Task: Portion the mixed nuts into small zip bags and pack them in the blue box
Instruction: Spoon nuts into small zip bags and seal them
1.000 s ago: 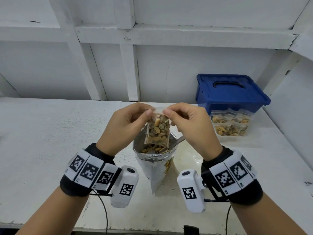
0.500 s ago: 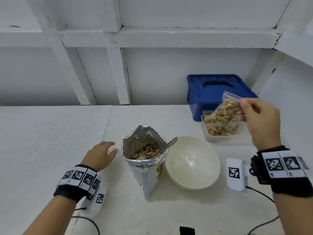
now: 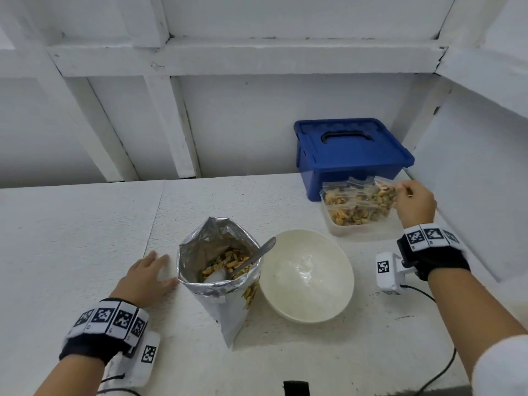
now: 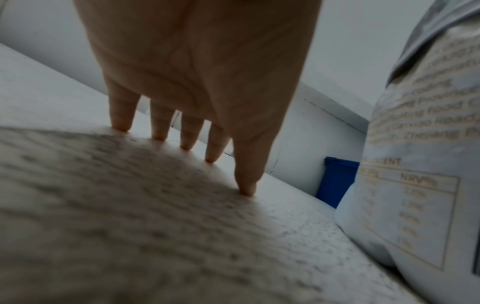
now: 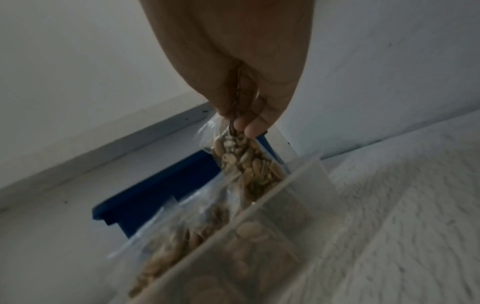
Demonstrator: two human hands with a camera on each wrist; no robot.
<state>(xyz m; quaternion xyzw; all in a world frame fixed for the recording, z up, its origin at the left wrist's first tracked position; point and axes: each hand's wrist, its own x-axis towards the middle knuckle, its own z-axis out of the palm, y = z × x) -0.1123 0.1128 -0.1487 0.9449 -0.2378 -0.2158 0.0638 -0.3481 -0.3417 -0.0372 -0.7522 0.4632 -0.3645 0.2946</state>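
The table (image 3: pixel 85 224) is white, set against white walls. The foil bag (image 3: pixel 220 270) stands open near its middle and serves as the landmark here. It is upright, its mouth rolled back, with loose nuts (image 3: pixel 228 260) inside.

Far right of the foil bag and behind it, against the wall, sits the blue box (image 3: pixel 351 155) with its lid on. Just right of the foil bag, touching or almost touching its side, is the white bowl (image 3: pixel 307 277). Right of the foil bag and farther back, directly in front of the blue box, lies a clear tub (image 3: pixel 357 228) holding filled zip bags (image 3: pixel 343 202) leaning together.

A spoon (image 3: pixel 251 257) stands in the foil bag, its bowl down among the nuts and its handle leaning out over the rim toward the white bowl.

The left hand (image 3: pixel 145 277) lies just left of the foil bag, palm down on the table, fingers (image 4: pixel 122 115) straight and spread with their tips touching the surface; it holds nothing.

The right hand (image 3: pixel 414 202) is far right of the foil bag, over the right end of the tub. Its thumb and fingertips (image 5: pixel 257 121) pinch the top edge of one zip bag (image 5: pixel 246 162). The bag hangs below the pinch, its nut-filled body slanting down into the tub at the right end of the row, beside the other bags.
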